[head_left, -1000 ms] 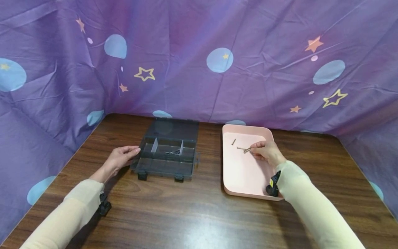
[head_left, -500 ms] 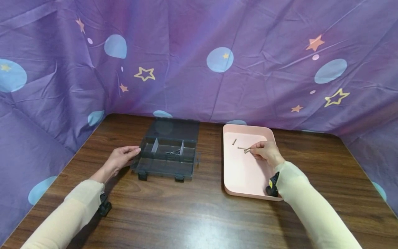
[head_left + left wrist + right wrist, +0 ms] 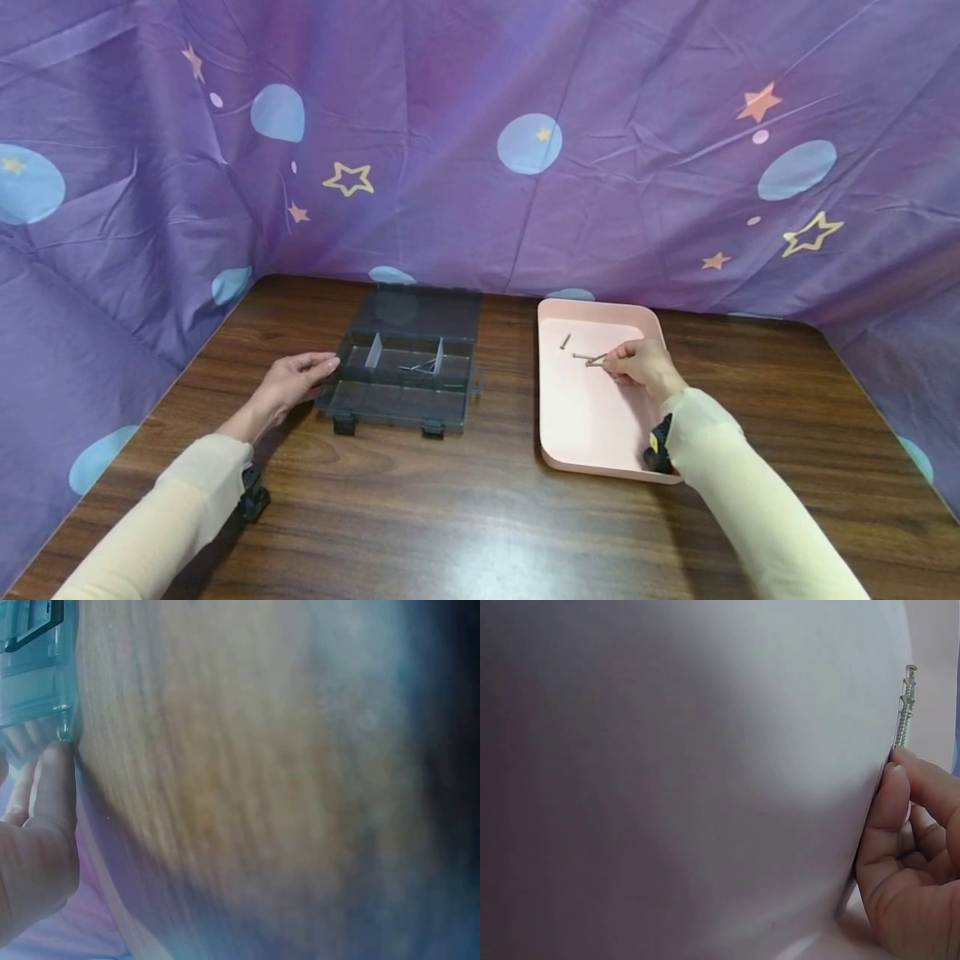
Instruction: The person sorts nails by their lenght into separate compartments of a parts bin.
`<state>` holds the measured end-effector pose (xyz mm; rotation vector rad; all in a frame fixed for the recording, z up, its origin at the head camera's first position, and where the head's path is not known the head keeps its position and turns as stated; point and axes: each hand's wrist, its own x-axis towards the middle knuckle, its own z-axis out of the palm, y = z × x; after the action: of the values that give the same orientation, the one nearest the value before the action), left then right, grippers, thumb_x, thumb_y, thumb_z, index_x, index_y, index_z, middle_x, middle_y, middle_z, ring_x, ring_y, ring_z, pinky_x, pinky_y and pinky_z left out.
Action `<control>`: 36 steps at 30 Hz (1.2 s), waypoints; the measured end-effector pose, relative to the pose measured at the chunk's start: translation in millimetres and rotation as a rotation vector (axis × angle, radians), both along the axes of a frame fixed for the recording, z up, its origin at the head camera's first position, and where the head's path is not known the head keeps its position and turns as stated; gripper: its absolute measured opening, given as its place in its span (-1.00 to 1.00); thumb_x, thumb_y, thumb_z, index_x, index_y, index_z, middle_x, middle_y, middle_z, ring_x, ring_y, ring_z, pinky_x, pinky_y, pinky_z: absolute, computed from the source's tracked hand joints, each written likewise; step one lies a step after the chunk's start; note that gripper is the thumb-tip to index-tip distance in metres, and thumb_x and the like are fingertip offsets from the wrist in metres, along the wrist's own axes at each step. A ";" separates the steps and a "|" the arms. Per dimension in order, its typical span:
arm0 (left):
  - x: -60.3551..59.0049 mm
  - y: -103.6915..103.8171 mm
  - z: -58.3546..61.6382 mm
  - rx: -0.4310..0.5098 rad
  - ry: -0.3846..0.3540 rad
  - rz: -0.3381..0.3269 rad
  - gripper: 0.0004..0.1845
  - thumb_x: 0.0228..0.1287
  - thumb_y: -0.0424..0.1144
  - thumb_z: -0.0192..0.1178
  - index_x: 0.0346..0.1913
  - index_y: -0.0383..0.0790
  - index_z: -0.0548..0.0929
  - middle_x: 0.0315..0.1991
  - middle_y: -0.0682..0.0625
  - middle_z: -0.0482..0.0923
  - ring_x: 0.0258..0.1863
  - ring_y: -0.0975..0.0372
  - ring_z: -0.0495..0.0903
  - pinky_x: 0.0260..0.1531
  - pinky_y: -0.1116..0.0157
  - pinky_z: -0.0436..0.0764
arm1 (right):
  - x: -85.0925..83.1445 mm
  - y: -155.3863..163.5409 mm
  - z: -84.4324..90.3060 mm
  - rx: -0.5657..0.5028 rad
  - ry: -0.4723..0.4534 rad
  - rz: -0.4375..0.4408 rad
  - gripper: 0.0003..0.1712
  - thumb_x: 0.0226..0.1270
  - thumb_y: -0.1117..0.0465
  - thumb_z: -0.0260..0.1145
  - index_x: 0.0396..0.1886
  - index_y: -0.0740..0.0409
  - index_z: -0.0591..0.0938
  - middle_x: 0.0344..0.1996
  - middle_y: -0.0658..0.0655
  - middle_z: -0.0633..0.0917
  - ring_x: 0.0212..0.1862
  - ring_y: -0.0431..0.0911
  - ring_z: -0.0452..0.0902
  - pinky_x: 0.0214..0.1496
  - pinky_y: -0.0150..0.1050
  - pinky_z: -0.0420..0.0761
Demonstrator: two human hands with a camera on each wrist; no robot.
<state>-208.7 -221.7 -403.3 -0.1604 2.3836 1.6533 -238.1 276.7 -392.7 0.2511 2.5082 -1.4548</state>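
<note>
My left hand (image 3: 285, 385) rests its fingertips on the left side of a dark see-through organizer box (image 3: 397, 402), whose lid (image 3: 416, 312) lies back. Thin silvery screws or nails (image 3: 420, 367) lie in its middle compartment; their kind is hard to tell. Over at the right, my right hand (image 3: 641, 367) reaches into a pink tray (image 3: 592, 417). Thumb and forefinger pinch the end of a screw (image 3: 597, 363), with other screws (image 3: 907, 697) lined up just beyond the fingertips in the right wrist view. One loose screw (image 3: 565, 342) lies apart near the tray's far left.
Both box and tray stand on a brown wooden table (image 3: 420, 500), a gap of bare wood between them. Two dividers (image 3: 373, 351) split the box's back row. Black latches (image 3: 344, 425) stick out at its front. A purple patterned cloth (image 3: 450, 217) hangs behind.
The right fingers have shifted a screw slightly within the small cluster, turning it a little. My left hand, the box and the tray stay where they were.
</note>
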 end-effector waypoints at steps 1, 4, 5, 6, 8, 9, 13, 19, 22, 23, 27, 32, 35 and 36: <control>0.1 0.1 0.0 0.000 -0.001 0.002 -0.43 0.41 -0.06 0.03 0.29 -0.43 0.34 0.28 -0.28 0.34 0.13 0.23 0.44 0.16 0.22 0.49 | -0.7 -0.2 -0.2 0.009 -0.002 -0.001 -0.89 0.26 0.43 0.22 -0.32 0.47 0.56 -0.66 -0.14 0.53 -0.55 -0.35 0.41 -0.51 -0.52 0.52; -0.1 0.3 -0.1 0.003 -0.003 0.009 -0.42 0.41 -0.06 0.03 0.29 -0.43 0.35 0.28 -0.28 0.34 0.13 0.22 0.44 0.16 0.21 0.49 | -1.9 -0.3 -0.6 0.031 -0.003 0.006 -0.92 0.25 0.42 0.23 -0.38 0.41 0.57 -0.67 -0.14 0.51 -0.57 -0.33 0.39 -0.53 -0.51 0.49; -0.1 0.3 0.0 0.003 -0.002 0.010 -0.42 0.41 -0.05 0.03 0.29 -0.43 0.35 0.27 -0.28 0.34 0.13 0.22 0.44 0.16 0.21 0.49 | -2.3 -0.4 -0.7 0.034 -0.003 0.003 -0.93 0.24 0.42 0.24 -0.40 0.39 0.57 -0.68 -0.13 0.51 -0.57 -0.32 0.39 -0.54 -0.51 0.48; -0.2 0.2 0.0 0.003 -0.001 0.011 -0.42 0.41 -0.05 0.03 0.29 -0.43 0.35 0.27 -0.28 0.35 0.12 0.22 0.44 0.17 0.21 0.49 | -2.9 -0.3 -0.9 0.039 0.001 0.003 -0.93 0.24 0.42 0.25 -0.42 0.38 0.58 -0.69 -0.13 0.50 -0.57 -0.32 0.38 -0.55 -0.50 0.47; -0.3 -0.3 -0.1 0.003 0.001 0.011 -0.42 0.40 -0.05 0.04 0.29 -0.43 0.35 0.27 -0.28 0.35 0.10 0.24 0.45 0.17 0.20 0.48 | -3.1 0.3 -0.9 0.052 0.011 0.019 -0.92 0.24 0.41 0.25 -0.43 0.36 0.58 -0.70 -0.12 0.49 -0.58 -0.30 0.36 -0.56 -0.49 0.44; -0.2 -0.6 -0.1 0.002 0.003 0.011 -0.42 0.40 -0.05 0.04 0.29 -0.43 0.36 0.26 -0.27 0.36 0.09 0.25 0.45 0.17 0.20 0.49 | -3.3 0.5 -1.1 0.062 0.019 0.029 -0.92 0.25 0.41 0.25 -0.43 0.36 0.57 -0.70 -0.12 0.48 -0.58 -0.30 0.35 -0.56 -0.49 0.41; 0.2 -1.5 -0.9 0.004 0.005 0.009 -0.43 0.40 -0.06 0.04 0.28 -0.43 0.36 0.26 -0.27 0.37 0.07 0.29 0.46 0.17 0.21 0.49 | -3.4 3.8 -2.6 0.111 0.051 0.081 -0.89 0.27 0.36 0.25 -0.42 0.34 0.58 -0.72 -0.12 0.46 -0.59 -0.30 0.32 -0.58 -0.47 0.34; 1.0 -1.4 -1.5 -0.009 0.007 0.002 -0.43 0.42 -0.05 0.02 0.29 -0.43 0.35 0.28 -0.29 0.33 0.16 0.16 0.41 0.17 0.19 0.48 | -1.9 7.2 -4.2 0.099 0.030 0.109 -0.88 0.29 0.31 0.24 -0.40 0.30 0.59 -0.67 -0.13 0.48 -0.56 -0.30 0.33 -0.55 -0.47 0.35; 0.4 -1.3 -1.8 -0.009 0.006 0.004 -0.42 0.41 -0.05 0.03 0.29 -0.43 0.35 0.27 -0.29 0.35 0.16 0.16 0.42 0.17 0.20 0.49 | -0.2 6.5 -2.7 0.075 0.008 0.100 -0.89 0.31 0.30 0.24 -0.37 0.29 0.58 -0.63 -0.14 0.49 -0.51 -0.30 0.35 -0.49 -0.48 0.41; 0.1 -1.2 -1.7 -0.010 0.007 0.005 -0.42 0.40 -0.05 0.03 0.29 -0.43 0.35 0.27 -0.28 0.35 0.15 0.17 0.42 0.16 0.21 0.49 | 0.1 6.2 -2.4 0.072 0.007 0.096 -0.88 0.30 0.30 0.25 -0.36 0.30 0.58 -0.63 -0.14 0.49 -0.51 -0.30 0.35 -0.48 -0.48 0.42; -1.0 -0.9 -1.2 -0.006 0.013 0.008 -0.42 0.39 -0.05 0.06 0.28 -0.44 0.37 0.24 -0.26 0.39 0.07 0.26 0.47 0.12 0.27 0.52 | 0.2 5.5 -2.0 0.064 0.006 0.081 -0.87 0.30 0.28 0.26 -0.36 0.29 0.59 -0.64 -0.15 0.49 -0.51 -0.30 0.36 -0.48 -0.47 0.44; -1.1 -0.9 -0.6 -0.005 0.011 0.011 -0.41 0.38 -0.04 0.07 0.27 -0.43 0.37 0.23 -0.23 0.41 0.01 0.33 0.48 0.09 0.32 0.55 | -0.9 2.5 0.8 0.046 0.028 0.109 -0.85 0.32 0.28 0.24 -0.35 0.32 0.60 -0.65 -0.14 0.50 -0.53 -0.31 0.36 -0.50 -0.47 0.42; -1.6 -1.3 -0.9 -0.001 0.009 0.020 -0.41 0.37 -0.03 0.08 0.27 -0.42 0.39 0.22 -0.22 0.42 -0.01 0.35 0.48 0.07 0.32 0.55 | -1.1 -3.0 6.9 0.045 0.086 0.160 -0.79 0.33 0.29 0.22 -0.30 0.44 0.57 -0.66 -0.11 0.49 -0.54 -0.29 0.34 -0.51 -0.45 0.39; -1.6 -1.3 -0.7 -0.003 0.010 0.020 -0.41 0.37 -0.03 0.08 0.26 -0.43 0.39 0.22 -0.22 0.43 -0.01 0.35 0.48 0.07 0.32 0.56 | -1.3 -5.4 9.4 0.047 0.100 0.167 -0.78 0.33 0.29 0.22 -0.30 0.45 0.57 -0.66 -0.10 0.48 -0.54 -0.28 0.33 -0.51 -0.44 0.38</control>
<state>-210.3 -223.0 -404.1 -0.1777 2.3990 1.6633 -239.5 271.3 -383.3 -0.0240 2.5732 -1.3769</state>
